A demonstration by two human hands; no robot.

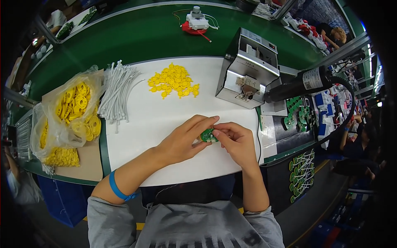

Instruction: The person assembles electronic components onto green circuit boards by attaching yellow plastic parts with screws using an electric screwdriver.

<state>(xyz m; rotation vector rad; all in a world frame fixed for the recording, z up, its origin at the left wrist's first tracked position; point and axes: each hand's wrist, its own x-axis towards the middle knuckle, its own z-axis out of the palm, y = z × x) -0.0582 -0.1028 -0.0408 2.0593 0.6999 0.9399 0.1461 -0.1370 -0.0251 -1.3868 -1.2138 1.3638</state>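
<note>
Over the white work surface point(140, 161), my left hand point(186, 138) grips a small green circuit board point(209, 135) by its left side, thumb below and fingers above. My right hand point(236, 142) meets it from the other side, with thumb and forefinger pinched at the board's right edge. Whether a tiny part sits in that pinch is hidden by the fingers. Beyond my hands lies a loose pile of small yellow plastic parts point(173, 79). A bundle of white cables point(118, 91) is spread to the left of it.
A clear bag of yellow plastic parts point(76, 105) rests on cardboard at left. A metal bench machine point(248, 68) stands at back right, beside a black cylindrical device point(308, 82). More green boards point(297, 113) lie right. A red-and-white assembly point(196, 24) sits on the green belt.
</note>
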